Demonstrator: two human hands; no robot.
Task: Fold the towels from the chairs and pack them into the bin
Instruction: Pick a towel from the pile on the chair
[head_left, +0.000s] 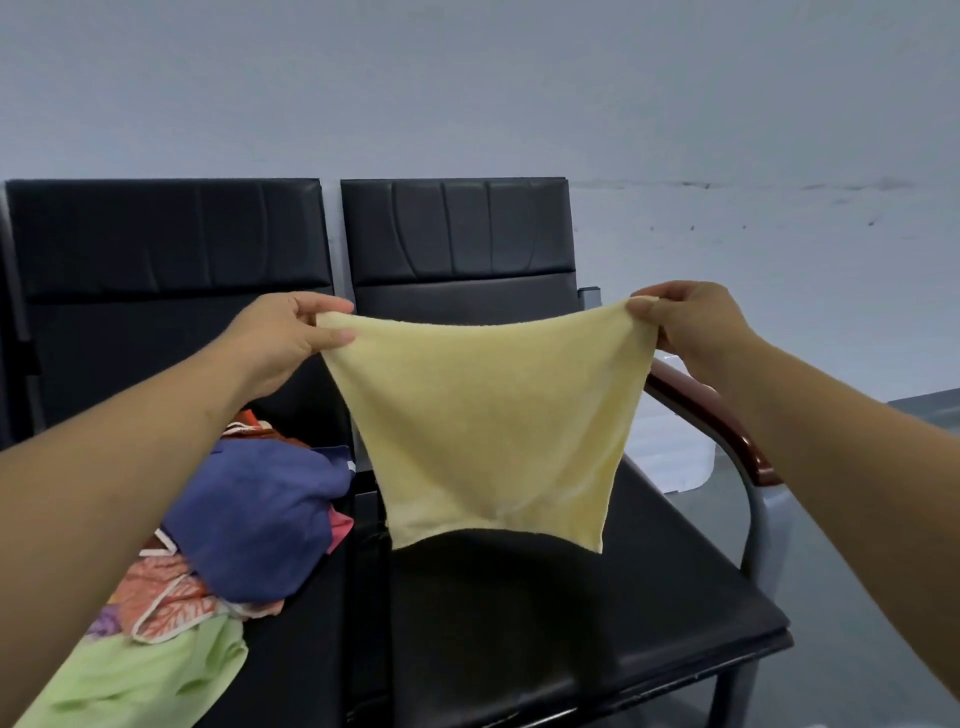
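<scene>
A pale yellow towel (488, 415) hangs stretched in the air above the right chair's seat (571, 613). My left hand (280, 338) pinches its upper left corner and my right hand (691, 322) pinches its upper right corner. The lower edge sags in an arch just above the seat. On the left chair's seat lies a heap of towels: a dark blue one (260, 514) on top, an orange patterned one (166, 597) under it and a light green one (140, 675) at the front. No bin is in view.
Two black padded chairs stand side by side against a grey wall (467, 88). The right chair has a reddish-brown armrest (711, 415) on a grey metal frame just below my right forearm. A pale object (670, 447) sits on the floor behind it.
</scene>
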